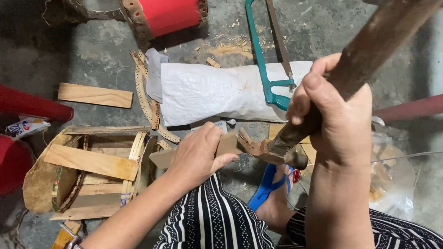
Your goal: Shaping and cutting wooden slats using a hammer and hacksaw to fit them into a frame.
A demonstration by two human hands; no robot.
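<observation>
- Head view: my right hand (331, 108) is clenched round a hammer (383, 32), its head by the wood strip (223, 145).
- My left hand (197, 155) grips that strip, near centre, above my knee.
- Hacksaw (263, 47) lies far, on a white sack (213, 91).

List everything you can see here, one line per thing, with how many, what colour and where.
teal-framed hacksaw: one, teal, lying partly on the sack, top centre
white woven sack: one, white, flat on the floor, centre
red box with studded brown edging: one, red, top centre
loose wooden plank: one, pale wood, left of the sack
slatted wooden frame: one, pale wood, left
blue sandal: one, blue, on the foot, bottom centre
clear plastic bag: one, clear, right
small wooden piece: one, brown, pinned under the left hand
dark long-handled hammer: one, brown, in the right hand
left hand: pressing the piece
right hand: gripping the handle
</observation>
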